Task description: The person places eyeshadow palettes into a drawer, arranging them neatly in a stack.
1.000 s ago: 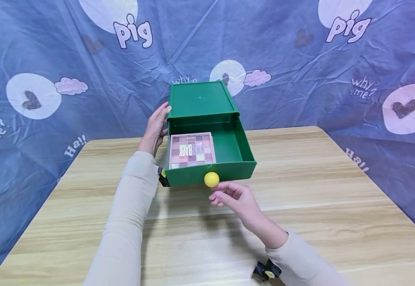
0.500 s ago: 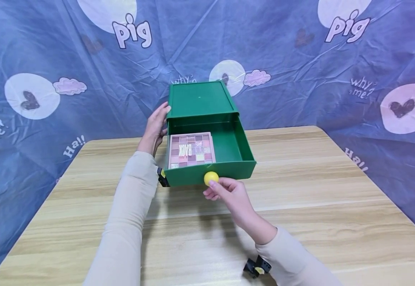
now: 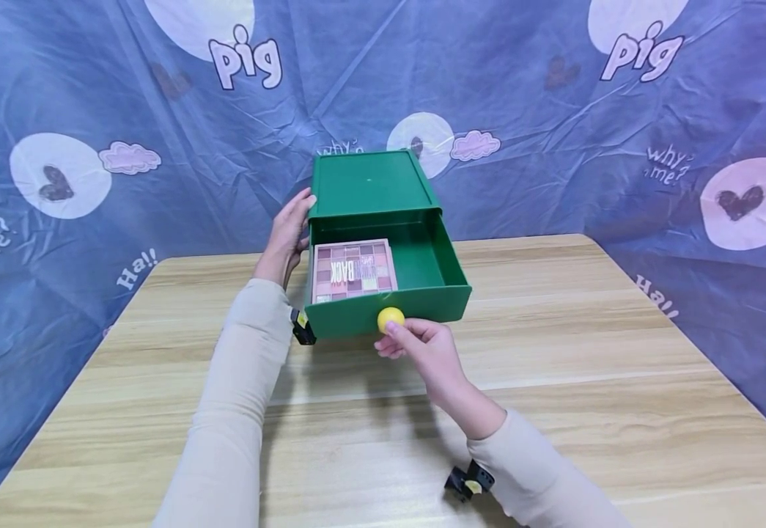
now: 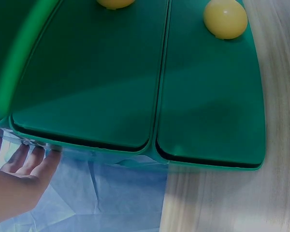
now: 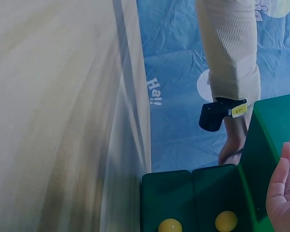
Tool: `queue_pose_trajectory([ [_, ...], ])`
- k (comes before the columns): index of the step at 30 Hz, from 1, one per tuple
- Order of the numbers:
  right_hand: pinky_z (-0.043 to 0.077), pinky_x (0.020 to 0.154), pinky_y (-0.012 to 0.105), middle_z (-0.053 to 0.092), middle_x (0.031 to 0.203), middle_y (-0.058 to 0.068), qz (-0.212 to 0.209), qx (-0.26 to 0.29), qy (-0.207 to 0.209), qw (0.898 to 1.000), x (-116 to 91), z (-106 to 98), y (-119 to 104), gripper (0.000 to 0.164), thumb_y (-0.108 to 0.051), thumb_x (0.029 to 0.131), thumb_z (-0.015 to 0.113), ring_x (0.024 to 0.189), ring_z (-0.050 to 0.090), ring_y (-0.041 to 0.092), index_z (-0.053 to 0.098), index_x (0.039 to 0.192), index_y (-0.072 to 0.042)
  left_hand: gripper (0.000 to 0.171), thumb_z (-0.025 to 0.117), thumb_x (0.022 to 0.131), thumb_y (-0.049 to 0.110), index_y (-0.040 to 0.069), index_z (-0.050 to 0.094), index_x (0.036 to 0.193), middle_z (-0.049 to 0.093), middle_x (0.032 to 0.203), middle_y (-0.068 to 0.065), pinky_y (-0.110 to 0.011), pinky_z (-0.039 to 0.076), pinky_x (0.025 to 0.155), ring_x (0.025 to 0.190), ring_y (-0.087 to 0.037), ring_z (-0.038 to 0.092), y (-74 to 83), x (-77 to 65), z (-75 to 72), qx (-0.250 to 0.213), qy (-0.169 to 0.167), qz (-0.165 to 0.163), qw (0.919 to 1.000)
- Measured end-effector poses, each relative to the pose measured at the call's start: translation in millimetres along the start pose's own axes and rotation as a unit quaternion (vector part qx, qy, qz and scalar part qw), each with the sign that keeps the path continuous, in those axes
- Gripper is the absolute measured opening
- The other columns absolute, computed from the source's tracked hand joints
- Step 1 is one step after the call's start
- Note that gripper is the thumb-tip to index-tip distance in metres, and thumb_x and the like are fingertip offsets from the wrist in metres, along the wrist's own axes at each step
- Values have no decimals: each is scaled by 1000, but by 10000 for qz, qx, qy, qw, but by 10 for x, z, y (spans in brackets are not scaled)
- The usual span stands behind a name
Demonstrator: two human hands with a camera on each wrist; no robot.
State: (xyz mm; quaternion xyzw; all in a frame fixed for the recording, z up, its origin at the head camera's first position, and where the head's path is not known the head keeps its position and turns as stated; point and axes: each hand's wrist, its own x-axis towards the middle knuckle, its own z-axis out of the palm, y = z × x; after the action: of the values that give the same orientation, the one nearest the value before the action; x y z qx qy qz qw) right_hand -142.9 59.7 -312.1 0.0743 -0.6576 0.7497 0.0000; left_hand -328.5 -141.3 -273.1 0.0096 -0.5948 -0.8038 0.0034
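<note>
A green drawer cabinet [image 3: 369,180] stands at the far side of the table, its top drawer [image 3: 430,257] pulled well out. In that drawer's left part lies a pink eyeshadow palette [image 3: 354,271] with a grid of shades. My right hand [image 3: 432,356] pinches the round yellow knob [image 3: 391,318] on the drawer's front between thumb and fingers. My left hand [image 3: 288,229] rests against the cabinet's left side. The left wrist view shows its fingers [image 4: 44,169] reaching out along that side. Part of the left hand is hidden behind the cabinet's edge.
Below the pulled-out drawer, lower drawers with yellow knobs [image 4: 225,18] are closed. The wood-grain table [image 3: 587,381] spreads out on both sides and in front. A blue printed cloth [image 3: 521,110] hangs behind it. Each wrist wears a black camera [image 3: 470,480].
My right hand has come up from just below the knob and taken hold of it. The drawer has slid slightly inward with the palette in it. My left hand has stayed in place.
</note>
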Motion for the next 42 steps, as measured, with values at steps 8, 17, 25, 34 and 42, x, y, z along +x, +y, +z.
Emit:
queue_pose_trajectory([
  [8, 47, 65, 35, 63, 71, 13, -181, 65, 66, 9998, 148, 30, -25, 30, -17, 83, 58, 66, 60, 22, 59, 87, 12, 52, 60, 79, 32, 24, 44, 127, 46, 124, -2, -36, 38, 81, 109, -15, 45, 10, -3, -4, -2, 29, -6, 10000],
  [17, 47, 65, 35, 63, 71, 11, -306, 156, 113, 9993, 372, 21, -26, 32, -18, 85, 56, 65, 60, 20, 57, 88, 15, 52, 60, 78, 32, 23, 45, 127, 45, 125, -1, -37, 36, 83, 110, -16, 44, 17, -7, 15, 75, 45, 11, 10000],
  [25, 48, 64, 33, 63, 73, 12, -629, 152, 22, 9979, 658, -25, 89, 37, -33, 80, 61, 65, 61, 20, 63, 85, 4, 52, 59, 79, 33, 25, 44, 128, 44, 126, 0, -36, 36, 83, 111, -16, 42, 22, -8, 9, 181, 48, 28, 9998],
  [34, 46, 69, 37, 63, 77, 15, -278, 28, 217, 9994, 858, 65, 16, 37, -23, 85, 56, 69, 61, 24, 59, 94, 12, 51, 59, 79, 31, 24, 45, 127, 47, 123, -2, -27, 42, 68, 107, -15, 45, 11, -6, -11, 85, 77, 9, 9999],
  [42, 48, 62, 38, 64, 81, 13, -726, 148, 286, 9968, 1953, -327, 1339, 40, -44, 77, 59, 70, 61, 30, 66, 94, -8, 50, 60, 78, 32, 25, 46, 126, 47, 122, -1, -32, 40, 75, 108, -14, 45, -8, 10, -16, 83, 81, 23, 9999],
])
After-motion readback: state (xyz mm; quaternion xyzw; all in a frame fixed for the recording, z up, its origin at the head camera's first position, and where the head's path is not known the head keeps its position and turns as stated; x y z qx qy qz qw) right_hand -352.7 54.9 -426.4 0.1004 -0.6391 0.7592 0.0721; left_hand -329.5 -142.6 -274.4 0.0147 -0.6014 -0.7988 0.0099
